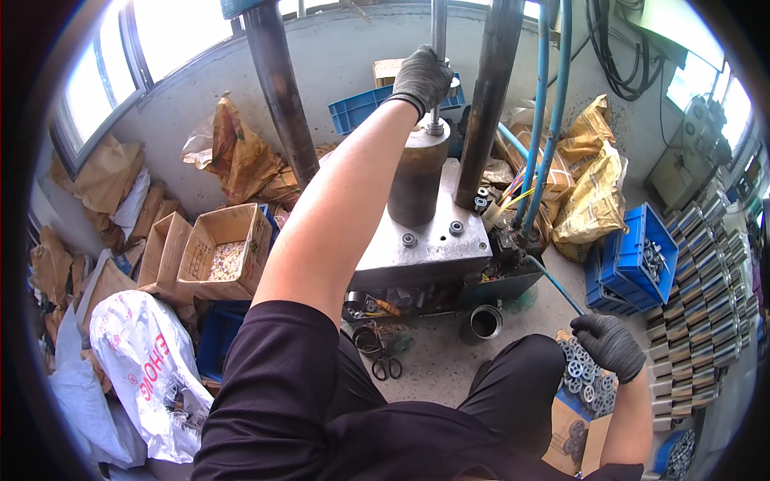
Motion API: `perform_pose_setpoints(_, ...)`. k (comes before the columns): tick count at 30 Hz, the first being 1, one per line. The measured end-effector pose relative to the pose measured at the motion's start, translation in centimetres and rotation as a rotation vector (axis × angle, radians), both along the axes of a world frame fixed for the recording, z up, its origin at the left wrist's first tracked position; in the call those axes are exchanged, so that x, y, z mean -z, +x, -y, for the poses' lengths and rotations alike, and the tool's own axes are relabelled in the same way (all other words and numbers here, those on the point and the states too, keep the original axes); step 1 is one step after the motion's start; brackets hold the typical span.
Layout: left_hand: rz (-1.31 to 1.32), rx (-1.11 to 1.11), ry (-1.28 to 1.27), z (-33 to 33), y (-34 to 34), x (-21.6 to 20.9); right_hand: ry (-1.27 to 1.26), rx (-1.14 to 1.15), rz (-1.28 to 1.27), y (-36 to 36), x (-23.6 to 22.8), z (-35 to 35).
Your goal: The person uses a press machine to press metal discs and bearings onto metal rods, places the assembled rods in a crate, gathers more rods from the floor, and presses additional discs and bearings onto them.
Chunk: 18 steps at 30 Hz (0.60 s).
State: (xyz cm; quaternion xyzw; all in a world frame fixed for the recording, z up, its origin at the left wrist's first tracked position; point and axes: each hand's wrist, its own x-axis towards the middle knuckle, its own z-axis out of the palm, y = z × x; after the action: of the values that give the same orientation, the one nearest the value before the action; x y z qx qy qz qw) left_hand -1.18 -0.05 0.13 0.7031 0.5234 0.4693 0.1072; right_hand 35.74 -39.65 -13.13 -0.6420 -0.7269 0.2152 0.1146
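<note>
My left hand [423, 78], in a dark grey glove, reaches up and closes round the upright metal rod [435, 120] of a press. A small shiny part shows beside its fingers; the rest of the grip is hidden. Below, the rod meets the top of a thick dark steel cylinder [415, 180], which stands on the press's metal plate [377, 252]. Two small ring-shaped parts [409, 240] sit at the plate's front. To the right, my gloved right hand [611, 346] is closed at the end of a thin blue lever [555, 283].
Dark press columns [277, 88] flank the cylinder. A carton of round slotted metal parts [589, 381] lies under my right arm. Stacked metal tubes [698, 297] and blue crates [638, 256] stand right. Open cartons [228, 252] and sacks are left. Scissors [387, 369] and a cylinder [484, 322] lie below.
</note>
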Motion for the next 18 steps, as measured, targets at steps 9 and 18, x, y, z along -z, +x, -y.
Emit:
perform_pose_setpoints(9, -0.079, -0.040, 0.041, -0.12, 0.01, 0.23, -0.073, -0.048, 0.091, -0.10, -0.86, -0.03)
perform_pose_setpoints(18, -0.027, -0.028, 0.047, -0.76, 0.11, 0.73, -0.101, -0.076, 0.089, 0.00, -0.64, -0.03)
